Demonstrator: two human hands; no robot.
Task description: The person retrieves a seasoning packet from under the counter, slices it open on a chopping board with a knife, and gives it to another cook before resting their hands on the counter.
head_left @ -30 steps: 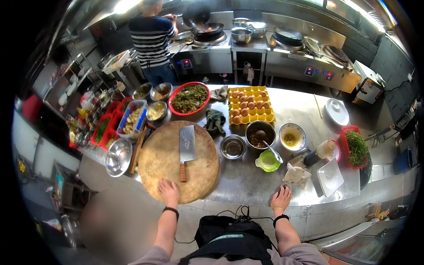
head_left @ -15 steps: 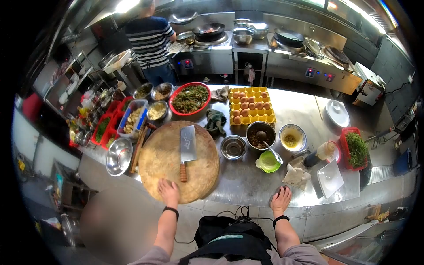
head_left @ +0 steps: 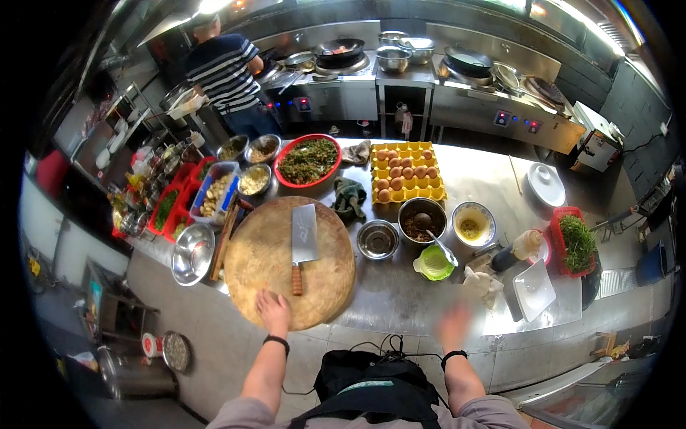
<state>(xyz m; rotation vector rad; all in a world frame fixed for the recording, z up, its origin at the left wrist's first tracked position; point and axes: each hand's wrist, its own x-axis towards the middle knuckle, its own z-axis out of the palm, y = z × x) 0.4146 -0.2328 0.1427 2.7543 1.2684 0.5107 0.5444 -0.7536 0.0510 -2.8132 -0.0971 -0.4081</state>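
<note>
My left hand [head_left: 274, 312] lies flat with fingers outstretched on the near edge of a round wooden chopping block [head_left: 246, 243]. It holds nothing. A cleaver [head_left: 304, 234] lies on the block, its wooden handle toward me and just right of that hand. My right hand [head_left: 454, 325] is at the counter's front edge, its fingers smeared by blur. Beyond it are a crumpled pale cloth [head_left: 484, 284] and a green bowl [head_left: 434, 264]. A pot of dark sauce [head_left: 412, 226] with a ladle in it stands behind the green bowl.
Across the steel counter [head_left: 400, 307] stand an egg tray [head_left: 436, 191], a red basin of chopped greens [head_left: 309, 161], a steel bowl [head_left: 193, 255], a white dish [head_left: 534, 289] and a red basket of greens [head_left: 577, 239]. A person in a striped shirt [head_left: 225, 71] works at the stoves behind.
The person at the back has shifted left. My left hand has stayed on the block. My right hand remains at the counter edge but is now blurred.
</note>
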